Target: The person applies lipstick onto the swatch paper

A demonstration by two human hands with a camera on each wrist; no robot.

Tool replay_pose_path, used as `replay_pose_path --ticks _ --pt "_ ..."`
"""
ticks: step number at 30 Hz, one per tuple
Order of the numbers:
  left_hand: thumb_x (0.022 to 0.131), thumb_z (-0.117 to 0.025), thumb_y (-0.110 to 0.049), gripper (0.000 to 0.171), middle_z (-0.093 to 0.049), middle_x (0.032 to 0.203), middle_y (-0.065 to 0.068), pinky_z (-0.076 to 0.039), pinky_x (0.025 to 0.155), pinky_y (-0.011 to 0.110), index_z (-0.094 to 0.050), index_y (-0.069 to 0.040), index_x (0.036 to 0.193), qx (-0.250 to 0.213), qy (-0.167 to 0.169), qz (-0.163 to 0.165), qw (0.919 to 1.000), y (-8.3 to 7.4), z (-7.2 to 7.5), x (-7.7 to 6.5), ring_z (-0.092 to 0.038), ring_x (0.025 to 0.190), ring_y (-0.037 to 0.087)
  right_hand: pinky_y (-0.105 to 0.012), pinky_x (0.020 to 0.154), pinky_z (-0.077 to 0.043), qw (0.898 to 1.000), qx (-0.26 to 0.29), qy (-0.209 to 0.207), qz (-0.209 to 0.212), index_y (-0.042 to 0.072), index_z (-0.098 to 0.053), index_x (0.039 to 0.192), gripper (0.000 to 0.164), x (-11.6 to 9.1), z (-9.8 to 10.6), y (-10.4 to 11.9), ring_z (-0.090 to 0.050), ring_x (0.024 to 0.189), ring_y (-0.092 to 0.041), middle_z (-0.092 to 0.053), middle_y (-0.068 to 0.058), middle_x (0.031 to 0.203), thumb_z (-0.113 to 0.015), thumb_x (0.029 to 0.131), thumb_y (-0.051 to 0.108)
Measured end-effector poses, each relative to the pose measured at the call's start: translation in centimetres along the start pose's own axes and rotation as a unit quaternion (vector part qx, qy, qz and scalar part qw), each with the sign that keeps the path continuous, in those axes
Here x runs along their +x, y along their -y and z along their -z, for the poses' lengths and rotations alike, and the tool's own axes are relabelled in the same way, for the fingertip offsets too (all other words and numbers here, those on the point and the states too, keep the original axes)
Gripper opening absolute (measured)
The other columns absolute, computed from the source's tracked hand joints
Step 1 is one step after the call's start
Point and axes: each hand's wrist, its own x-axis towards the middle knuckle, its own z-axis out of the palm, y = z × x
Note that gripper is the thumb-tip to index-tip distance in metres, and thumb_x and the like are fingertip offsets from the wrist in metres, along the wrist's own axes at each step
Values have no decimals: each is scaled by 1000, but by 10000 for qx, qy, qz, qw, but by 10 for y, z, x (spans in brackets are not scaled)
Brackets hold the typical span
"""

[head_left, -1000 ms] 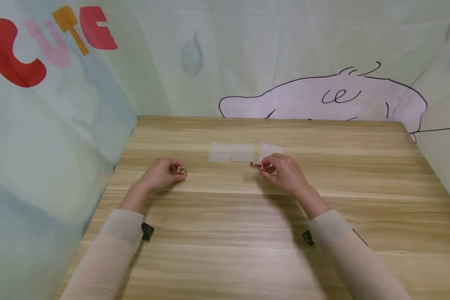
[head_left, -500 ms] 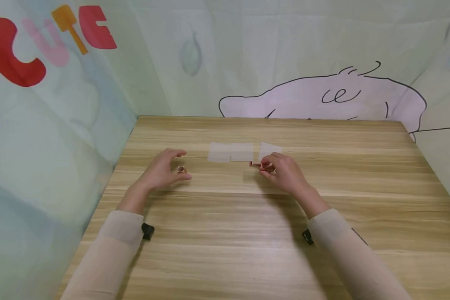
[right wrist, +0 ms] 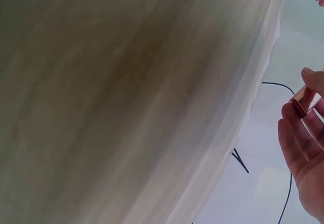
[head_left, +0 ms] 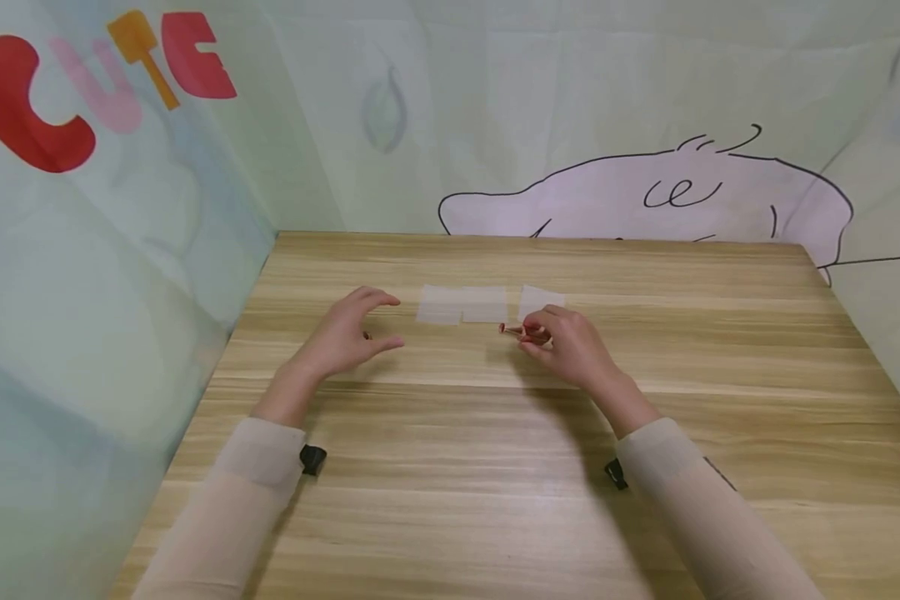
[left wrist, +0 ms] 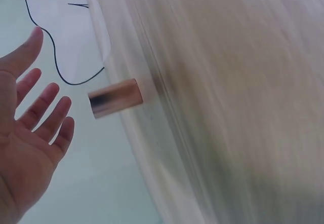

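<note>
A short copper tube (left wrist: 115, 98) stands on the table, apart from the fingers of my left hand (left wrist: 30, 133) in the left wrist view. From the head view, my left hand (head_left: 337, 337) covers most of that tube; only a sliver shows between thumb and fingers, which are spread and hold nothing. Over the table to the right, my right hand (head_left: 573, 346) pinches a slim copper tube fitting (head_left: 512, 330) with a wider end pointing left. The right wrist view shows the copper fitting (right wrist: 304, 101) between thumb and fingers, partly hidden by them.
Pale translucent rectangles (head_left: 483, 305) lie side by side on the wooden table (head_left: 450, 450), and a separate one (head_left: 542, 298) lies behind my right hand. A printed cloth (head_left: 330, 125) hangs along the table's back and left edges.
My left hand has let go of the standing copper tube, opened its fingers and shifted right and slightly forward. My right hand has stayed in place with its copper fitting.
</note>
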Motion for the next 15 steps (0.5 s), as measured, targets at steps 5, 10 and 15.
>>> replay_pose_path --ticks 5,10,15 --pt "85 -84 -22 56 -59 133 15 -41 108 52 -62 0 132 -132 34 -52 9999 -10 -8 5 -53 127 37 -38 73 -58 10000 -42 10 -11 4 -72 96 17 0 1 1 -71 80 -23 -70 -7 90 -83 84 10" --pt "86 -83 -21 53 -60 132 14 -41 109 50 -63 -1 131 -256 95 -176 9995 -21 -18 13 -54 127 34 -39 74 -58 10000 -80 13 27 5 -73 97 17 1 1 2 -71 81 -22 -69 -6 90 -82 85 12" --pt "87 -82 -19 51 -62 131 13 -42 108 49 -63 -2 131 -365 140 -177 9991 -30 -24 17 -55 126 33 -39 74 -57 9999 -122 11 45 5 -73 97 16 2 1 2 -71 80 -23 -69 -5 89 -82 85 13"
